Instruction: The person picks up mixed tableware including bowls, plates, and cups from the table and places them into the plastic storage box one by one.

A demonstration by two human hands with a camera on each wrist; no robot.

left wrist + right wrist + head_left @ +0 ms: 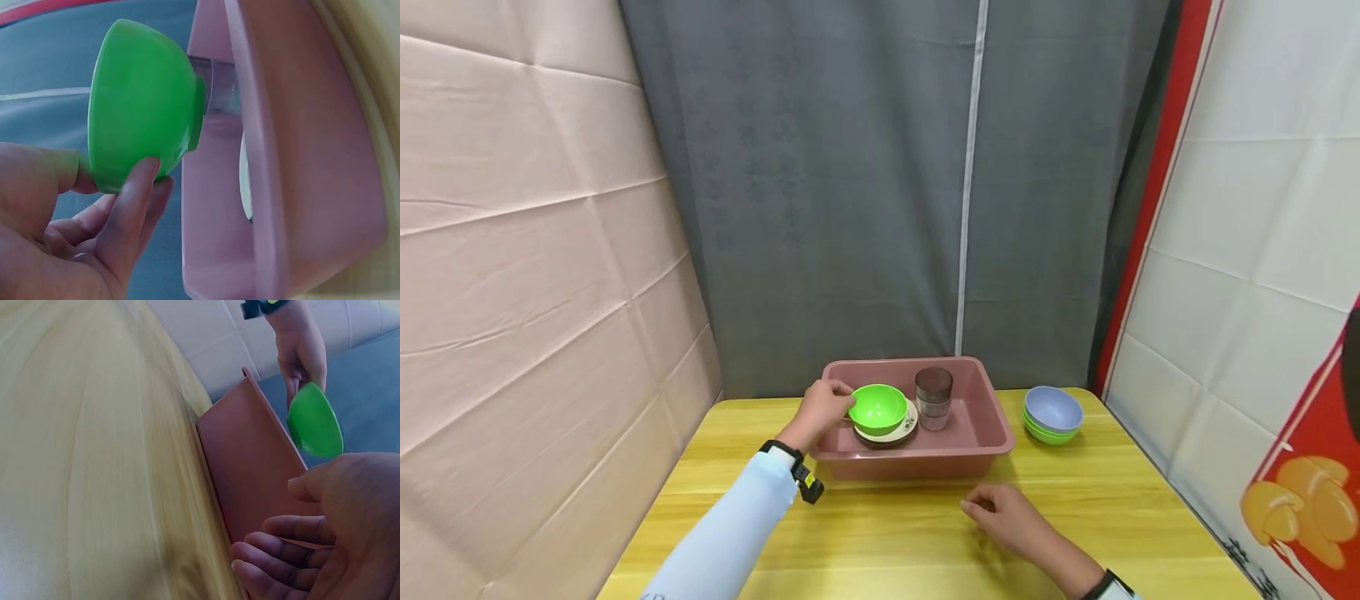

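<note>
My left hand (825, 407) pinches the rim of a bright green bowl (140, 103) between thumb and fingers. The bowl is held above the pink basin (910, 467), clear of its rim in the left wrist view. Below it in the basin lies a white patterned plate (912, 422) on a dark-edged one, partly hidden by the bowl. Beside the plates stand clear tumblers (933, 398), apparently stacked, with a dark top. My right hand (1002, 517) hovers over the table in front of the basin, fingers loosely curled and holding nothing.
To the right of the basin, a blue bowl (1054, 408) sits nested on green bowls (1049, 434). The wooden table (880, 533) meets a grey curtain (835, 208) at the back. Pale cloth walls stand on both sides.
</note>
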